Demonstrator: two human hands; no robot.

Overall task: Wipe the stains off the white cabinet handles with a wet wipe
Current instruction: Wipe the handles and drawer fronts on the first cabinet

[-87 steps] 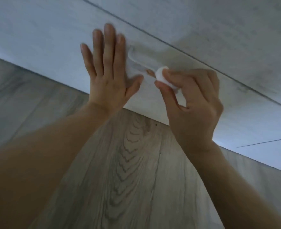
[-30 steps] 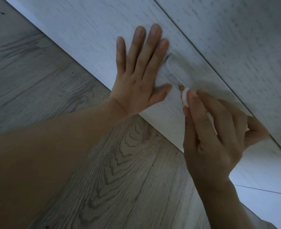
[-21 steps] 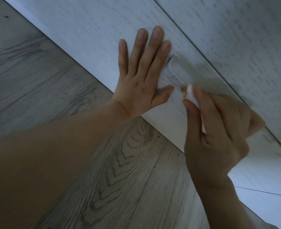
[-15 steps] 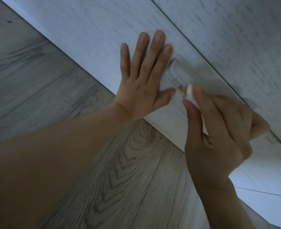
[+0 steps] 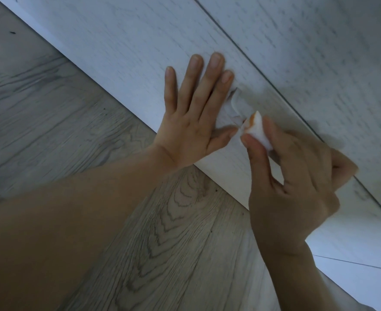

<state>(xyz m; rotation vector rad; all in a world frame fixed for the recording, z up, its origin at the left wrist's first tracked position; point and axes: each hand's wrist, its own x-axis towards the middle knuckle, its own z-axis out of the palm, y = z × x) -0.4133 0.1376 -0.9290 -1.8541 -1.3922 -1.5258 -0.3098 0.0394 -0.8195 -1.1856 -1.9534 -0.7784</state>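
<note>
A white cabinet handle (image 5: 235, 102) sticks out of the white drawer front (image 5: 122, 48), with a faint reddish smear at its lower end. My left hand (image 5: 194, 115) lies flat against the drawer front just left of the handle, fingers straight. My right hand (image 5: 290, 182) pinches a folded white wet wipe (image 5: 258, 131) between thumb and forefinger. The wipe's tip carries an orange-brown stain and sits at the handle's lower end. The rest of the handle is hidden behind my right hand.
Grey wood-grain floor (image 5: 77, 135) runs below the cabinet's bottom edge. A dark seam (image 5: 263, 63) separates this drawer front from the white panel above it. Another panel joint (image 5: 355, 263) shows at the lower right.
The wipe has pulled slightly off the handle and turned, so its stained tip now shows. My left hand has stayed flat on the drawer front.
</note>
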